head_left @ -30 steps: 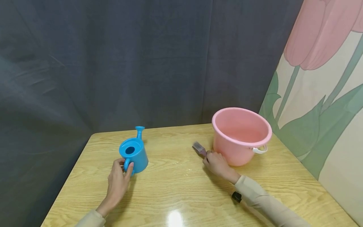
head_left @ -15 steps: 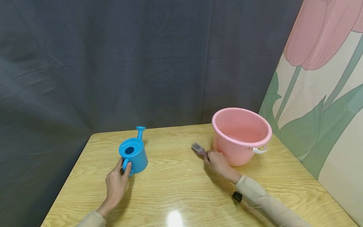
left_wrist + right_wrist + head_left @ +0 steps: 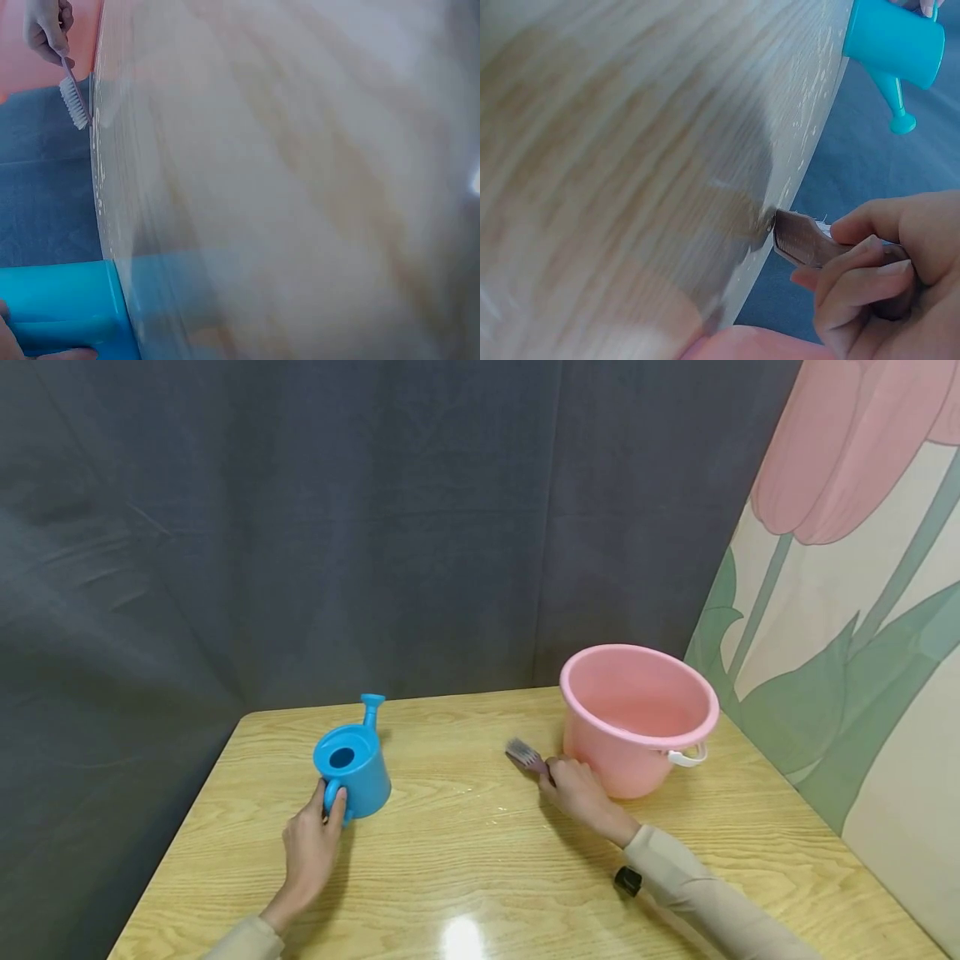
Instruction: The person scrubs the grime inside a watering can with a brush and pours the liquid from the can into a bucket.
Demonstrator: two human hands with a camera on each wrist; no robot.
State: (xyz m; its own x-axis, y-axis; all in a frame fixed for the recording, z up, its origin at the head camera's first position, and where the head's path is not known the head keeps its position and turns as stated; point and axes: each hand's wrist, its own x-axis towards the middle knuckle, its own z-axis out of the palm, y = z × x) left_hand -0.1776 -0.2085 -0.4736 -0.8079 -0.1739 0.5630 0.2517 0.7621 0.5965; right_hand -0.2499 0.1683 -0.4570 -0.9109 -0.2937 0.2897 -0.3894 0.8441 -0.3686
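Observation:
On the left of the table stands a blue watering can [image 3: 358, 777], its spout pointing to the back. My left hand [image 3: 309, 852] holds its handle, with thumb and fingers around it. My right hand [image 3: 581, 795] grips the handle of a mauve scrubbing brush [image 3: 527, 753] just in front of the pink bucket. Its pale bristles face up, away from the tabletop, as the left wrist view of the brush [image 3: 73, 103] shows. In the right wrist view, my fingers [image 3: 862, 281] curl around the handle, and the brush head is at the table surface.
The pink bucket [image 3: 637, 693] with a white handle stands at the right rear. A small black object [image 3: 627, 881] is beside the right forearm. Water drops [image 3: 501, 810] dot the wooden table [image 3: 420, 877]. Behind hangs a dark curtain [image 3: 405, 527]; a tulip-painted wall is at right.
The brush head has shifted slightly left with the right hand. The watering can has turned a little in the left hand, its spout tip moving slightly right. The bucket has stayed put.

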